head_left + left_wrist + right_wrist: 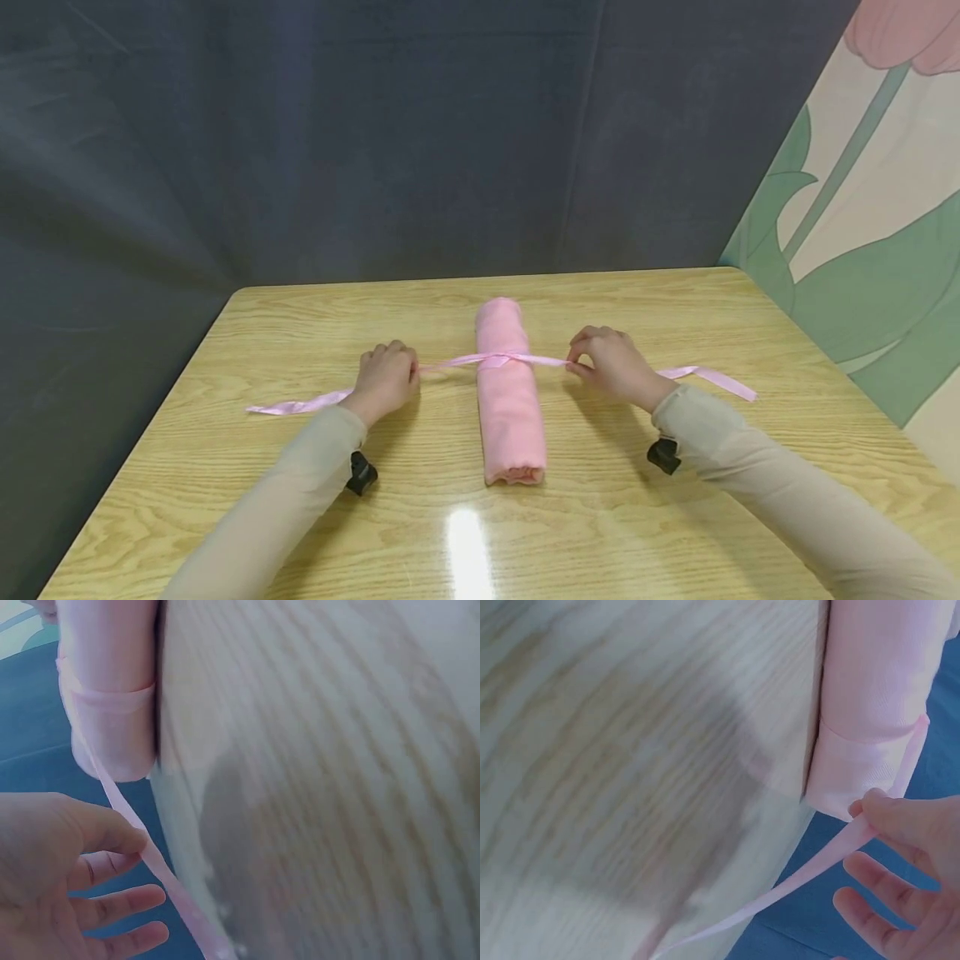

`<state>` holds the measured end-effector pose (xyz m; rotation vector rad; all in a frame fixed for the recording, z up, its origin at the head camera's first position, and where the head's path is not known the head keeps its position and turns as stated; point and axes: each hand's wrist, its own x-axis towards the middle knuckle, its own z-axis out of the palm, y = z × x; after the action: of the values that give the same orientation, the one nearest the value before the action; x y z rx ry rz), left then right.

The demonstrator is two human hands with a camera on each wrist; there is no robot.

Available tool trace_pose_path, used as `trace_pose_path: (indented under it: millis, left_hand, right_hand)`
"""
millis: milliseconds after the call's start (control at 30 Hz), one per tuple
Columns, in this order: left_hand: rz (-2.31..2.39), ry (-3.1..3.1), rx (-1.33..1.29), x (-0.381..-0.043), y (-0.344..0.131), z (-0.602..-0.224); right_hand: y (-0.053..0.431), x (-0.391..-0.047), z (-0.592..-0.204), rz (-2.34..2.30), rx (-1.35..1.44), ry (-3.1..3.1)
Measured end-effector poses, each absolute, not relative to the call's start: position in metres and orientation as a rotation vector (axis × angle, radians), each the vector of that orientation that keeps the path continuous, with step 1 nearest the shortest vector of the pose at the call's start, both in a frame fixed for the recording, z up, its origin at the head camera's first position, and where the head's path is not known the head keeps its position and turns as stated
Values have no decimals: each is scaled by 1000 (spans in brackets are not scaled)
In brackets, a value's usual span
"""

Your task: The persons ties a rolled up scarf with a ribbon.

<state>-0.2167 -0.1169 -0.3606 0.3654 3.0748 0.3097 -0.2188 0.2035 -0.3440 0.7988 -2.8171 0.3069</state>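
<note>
A pink rolled cloth [512, 417] lies lengthwise on the table, with a pink satin ribbon [456, 361] wrapped round it and crossed on top. To the left of the roll, my left hand [386, 379] pinches one side of the ribbon between thumb and forefinger; the left wrist view shows its other fingers apart from the ribbon. On the opposite side my right hand [611, 362] pinches the other length. Both stretches run nearly straight from the crossing to the fingertips. Loose ribbon tails trail past each hand onto the table. The roll's underside is hidden.
The wood-grained table [405, 517] carries a bright light reflection near its front. A dark curtain [450, 142] hangs behind it and along the left. At the right stands a wall [862, 217] painted with a tulip. Dark wrist cameras sit under both sleeves.
</note>
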Motion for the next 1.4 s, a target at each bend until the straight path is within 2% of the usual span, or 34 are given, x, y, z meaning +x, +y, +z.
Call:
trace_pose_path:
  millis: [433,1400]
  left_hand:
    - [345,3169,379,-204,-127,-333]
    - [319,3197,377,-199,-133,-333]
  right_hand:
    - [203,-220,-332,190,736,-2702]
    - [213,-223,-341,118,716,-2715]
